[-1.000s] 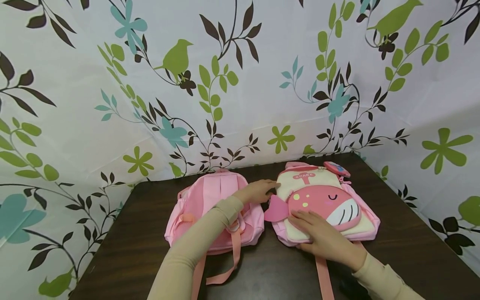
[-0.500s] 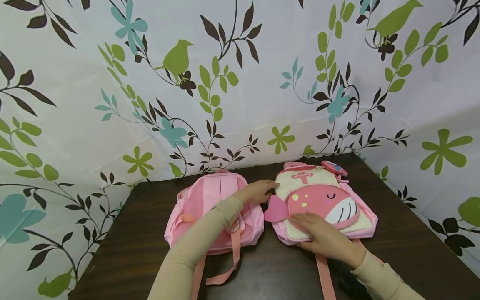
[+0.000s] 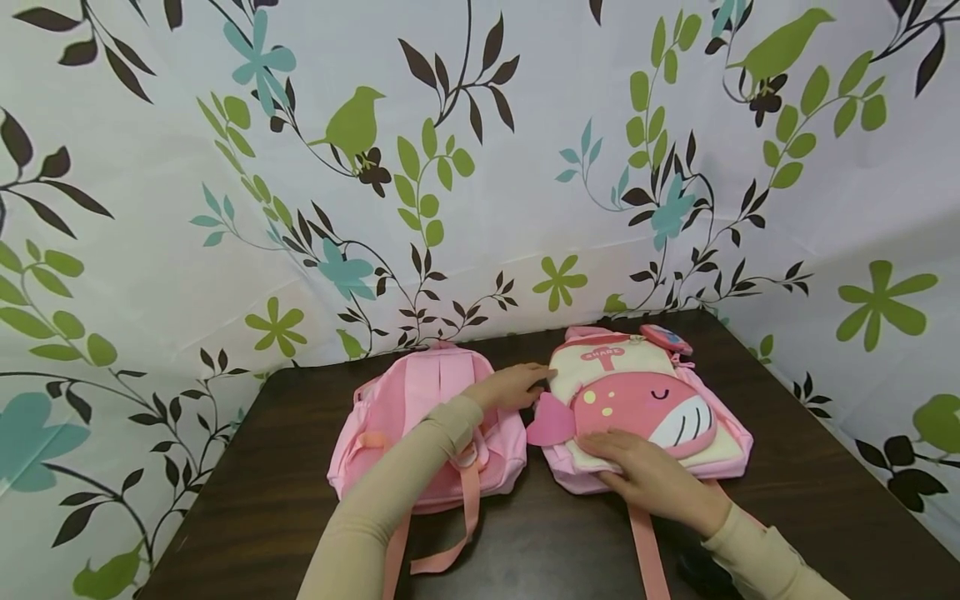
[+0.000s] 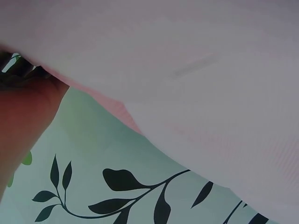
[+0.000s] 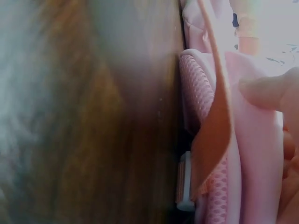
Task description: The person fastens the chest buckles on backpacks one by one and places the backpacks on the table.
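A cream and pink backpack (image 3: 611,367) with a pink whale (image 3: 637,406) on its front lies face up on the right of the table. My left hand (image 3: 510,386) touches its upper left edge with the fingertips. At the lower left corner, my right hand (image 3: 648,475) grips the bag, fingers over the front and thumb against the bottom panel, as the right wrist view shows. An orange-pink strap (image 5: 215,135) hangs beside that thumb. In the left wrist view, blurred pale fabric (image 4: 187,93) hides most of the left hand.
A second pink backpack (image 3: 442,375) lies straps up on the left, under my left forearm. Its loose strap (image 3: 442,558) trails toward me on the dark table (image 3: 262,483). A small red pouch (image 3: 666,340) hangs at the whale bag's top right. A patterned curtain (image 3: 480,167) backs the table.
The whale backpack has shifted slightly to the left and turned a little, its right side and pouch moving inward. Both hands stay at the same places on it. The left backpack has not moved.
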Available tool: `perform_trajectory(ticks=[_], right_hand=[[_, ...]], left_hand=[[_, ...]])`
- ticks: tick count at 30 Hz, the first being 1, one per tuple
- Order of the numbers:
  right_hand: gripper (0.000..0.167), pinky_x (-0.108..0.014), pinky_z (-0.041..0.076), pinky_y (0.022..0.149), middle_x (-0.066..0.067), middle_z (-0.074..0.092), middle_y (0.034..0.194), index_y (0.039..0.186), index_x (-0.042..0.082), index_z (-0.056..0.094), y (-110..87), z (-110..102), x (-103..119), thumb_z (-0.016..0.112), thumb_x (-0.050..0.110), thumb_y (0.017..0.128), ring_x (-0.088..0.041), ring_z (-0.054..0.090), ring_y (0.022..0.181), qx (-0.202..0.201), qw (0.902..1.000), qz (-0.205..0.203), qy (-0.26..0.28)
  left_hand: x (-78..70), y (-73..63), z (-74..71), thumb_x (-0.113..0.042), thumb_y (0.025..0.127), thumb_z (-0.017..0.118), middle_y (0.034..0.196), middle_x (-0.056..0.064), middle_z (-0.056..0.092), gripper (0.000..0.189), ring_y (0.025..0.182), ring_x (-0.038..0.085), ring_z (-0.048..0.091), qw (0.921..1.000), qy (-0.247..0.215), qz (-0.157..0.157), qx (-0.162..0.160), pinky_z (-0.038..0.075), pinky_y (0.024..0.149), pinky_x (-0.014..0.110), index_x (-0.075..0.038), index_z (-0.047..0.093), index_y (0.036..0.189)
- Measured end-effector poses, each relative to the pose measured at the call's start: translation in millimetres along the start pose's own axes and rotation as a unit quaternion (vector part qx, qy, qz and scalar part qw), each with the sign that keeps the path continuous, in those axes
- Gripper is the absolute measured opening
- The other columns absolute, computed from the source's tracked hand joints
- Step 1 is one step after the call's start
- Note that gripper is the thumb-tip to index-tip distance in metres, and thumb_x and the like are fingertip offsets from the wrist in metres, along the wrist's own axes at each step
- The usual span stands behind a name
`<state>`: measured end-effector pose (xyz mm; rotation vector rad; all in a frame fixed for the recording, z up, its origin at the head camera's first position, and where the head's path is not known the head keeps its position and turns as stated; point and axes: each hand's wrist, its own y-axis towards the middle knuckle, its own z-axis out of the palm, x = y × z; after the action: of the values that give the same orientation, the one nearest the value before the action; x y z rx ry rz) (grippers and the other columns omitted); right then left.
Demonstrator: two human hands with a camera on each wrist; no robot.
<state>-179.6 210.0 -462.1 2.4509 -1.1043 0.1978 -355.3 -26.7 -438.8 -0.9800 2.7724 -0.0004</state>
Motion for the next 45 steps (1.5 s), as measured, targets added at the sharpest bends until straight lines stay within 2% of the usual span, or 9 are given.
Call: perform_trajectory(ticks=[7, 14, 17, 22, 26, 30, 34, 41, 45], right_hand=[[0.046, -0.049, 0.053, 0.093, -0.001, 0.067, 0.129, 0.135, 0.011, 0.065, -1.3, -1, -3, 0.075, 0.013, 0.091, -0.023, 0.064, 0.117, -0.047, 0.9986, -0.003, 0.026], [0.047, -0.045, 0.056, 0.088, 0.003, 0.069, 0.124, 0.133, 0.016, 0.068, -0.7, -2, -5, 0.078, 0.008, 0.087, -0.018, 0.066, 0.113, -0.113, 0.9926, 0.008, 0.043], [0.048, -0.041, 0.057, 0.087, 0.004, 0.070, 0.123, 0.132, 0.017, 0.068, 0.0, -6, -4, 0.078, 0.006, 0.086, -0.016, 0.067, 0.111, -0.134, 0.9894, 0.015, 0.054], [0.046, -0.020, 0.052, 0.081, 0.000, 0.071, 0.120, 0.131, 0.014, 0.069, -0.6, -11, -4, 0.077, 0.003, 0.087, -0.006, 0.063, 0.095, -0.169, 0.9827, 0.018, 0.073], [0.048, -0.010, 0.046, 0.083, -0.005, 0.072, 0.120, 0.130, 0.012, 0.068, -0.1, -14, -5, 0.076, -0.001, 0.086, -0.005, 0.064, 0.093, -0.193, 0.9775, 0.013, 0.084], [0.046, -0.008, 0.045, 0.085, -0.010, 0.072, 0.119, 0.129, 0.010, 0.069, 0.9, -17, -5, 0.076, -0.003, 0.085, -0.006, 0.066, 0.093, -0.209, 0.9731, 0.017, 0.095], [0.041, -0.009, 0.047, 0.079, -0.012, 0.072, 0.116, 0.126, 0.005, 0.069, 4.0, -21, -3, 0.075, -0.003, 0.086, -0.005, 0.062, 0.084, -0.225, 0.9683, 0.017, 0.107], [0.038, -0.015, 0.043, 0.061, -0.004, 0.073, 0.102, 0.124, 0.006, 0.070, 8.9, -29, 0, 0.073, -0.002, 0.088, -0.005, 0.055, 0.070, -0.247, 0.9598, 0.026, 0.131], [0.037, -0.012, 0.047, 0.072, -0.007, 0.074, 0.106, 0.124, 0.004, 0.070, 12.0, -34, 3, 0.073, -0.002, 0.088, -0.005, 0.058, 0.076, -0.256, 0.9560, 0.039, 0.137]], left_hand=[[-0.4, 0.2, 1.5, -0.025, 0.107, 0.047, 0.151, 0.010, 0.049, 0.046, 0.140, 0.022, 0.044, 0.9997, -0.019, -0.011, 0.004, 0.033, 0.115, 0.034, -0.014, 0.047, 0.152], [-0.1, -1.9, -2.2, -0.021, 0.107, 0.045, 0.148, 0.009, 0.052, 0.045, 0.135, 0.020, 0.049, 0.9989, -0.045, -0.004, -0.014, 0.036, 0.113, 0.033, -0.013, 0.045, 0.152], [2.1, -1.9, -3.4, -0.022, 0.108, 0.044, 0.137, 0.008, 0.061, 0.045, 0.121, 0.016, 0.057, 0.9971, -0.070, -0.007, -0.028, 0.041, 0.106, 0.031, -0.015, 0.046, 0.152], [4.4, -3.3, -5.4, -0.026, 0.108, 0.044, 0.118, 0.006, 0.066, 0.045, 0.101, 0.015, 0.056, 0.9913, -0.121, -0.017, -0.050, 0.044, 0.096, 0.031, -0.017, 0.047, 0.151], [6.9, -4.3, -7.4, -0.033, 0.108, 0.043, 0.124, 0.003, 0.065, 0.045, 0.107, 0.015, 0.057, 0.9861, -0.152, -0.027, -0.060, 0.044, 0.099, 0.031, -0.021, 0.048, 0.151], [7.7, -6.2, -12.2, -0.038, 0.108, 0.043, 0.138, 0.004, 0.061, 0.047, 0.124, 0.017, 0.056, 0.9838, -0.164, -0.029, -0.068, 0.041, 0.107, 0.034, -0.020, 0.049, 0.150], [5.5, -10.1, -20.3, -0.040, 0.108, 0.042, 0.139, 0.006, 0.061, 0.048, 0.127, 0.020, 0.056, 0.9800, -0.181, -0.031, -0.076, 0.042, 0.108, 0.037, -0.018, 0.050, 0.149], [3.0, -14.2, -32.6, -0.049, 0.106, 0.042, 0.139, 0.002, 0.060, 0.051, 0.127, 0.018, 0.055, 0.9726, -0.205, -0.054, -0.097, 0.043, 0.106, 0.037, -0.020, 0.055, 0.146], [2.8, -14.6, -38.1, -0.052, 0.106, 0.041, 0.141, 0.001, 0.059, 0.052, 0.131, 0.019, 0.052, 0.9694, -0.211, -0.063, -0.110, 0.041, 0.109, 0.038, -0.022, 0.056, 0.145]])
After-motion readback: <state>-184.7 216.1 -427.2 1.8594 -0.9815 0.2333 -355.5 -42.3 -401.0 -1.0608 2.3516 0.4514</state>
